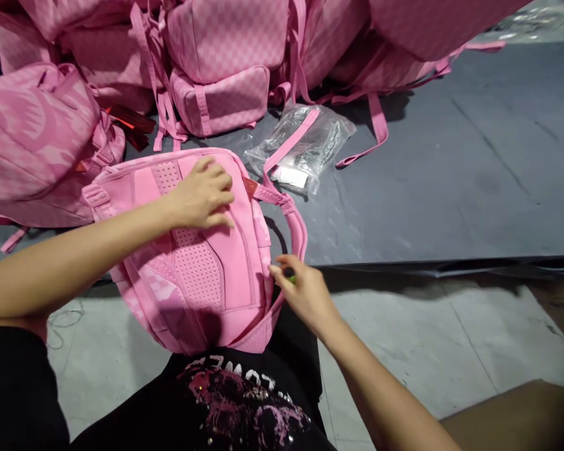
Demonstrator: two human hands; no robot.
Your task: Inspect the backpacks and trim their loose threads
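A pink backpack point(237, 257) rests against the table's front edge and my lap, its padded back panel facing up. Across the upper part of that panel lies my left hand point(204, 195), fingers apart and slightly curled on the fabric. My right hand point(305, 291) is closed at the bag's right side seam, pinching a small black-and-green tool point(289, 274); most of it is hidden by the fingers, so its kind does not show. A pink shoulder strap point(297, 225) loops out from the bag just above my right hand.
More pink backpacks point(225, 44) are piled along the back of the grey table point(432, 188), with another pink backpack point(32, 138) at the left. A clear plastic bag point(329, 141) lies behind the strap. Below is a pale tiled floor point(395, 338).
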